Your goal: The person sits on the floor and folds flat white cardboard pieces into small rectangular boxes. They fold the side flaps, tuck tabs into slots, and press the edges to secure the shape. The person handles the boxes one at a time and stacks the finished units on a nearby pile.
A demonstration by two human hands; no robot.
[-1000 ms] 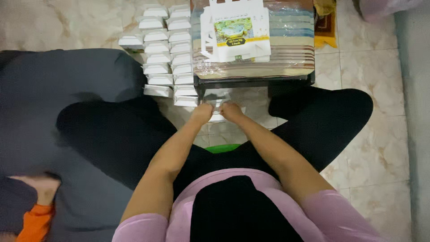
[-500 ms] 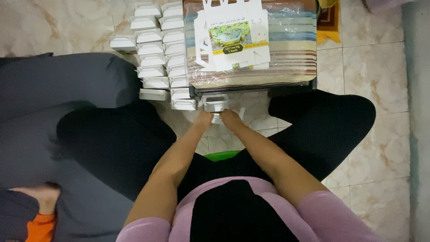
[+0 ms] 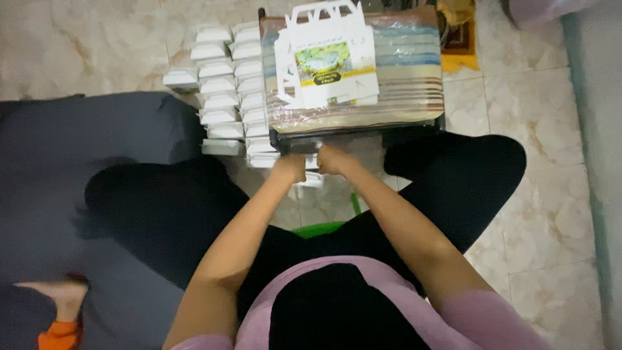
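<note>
Two rows of folded white boxes (image 3: 234,91) lie done at far left, flat printed blanks (image 3: 326,61) wait on the bench (image 3: 414,97), and the left hand (image 3: 289,167) and right hand (image 3: 332,159) each have their grip clenched on one small white box (image 3: 311,161).

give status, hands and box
Left hand and right hand together on small white box. Grip hidden. Low table edge just ahead, folded boxes left.
</note>
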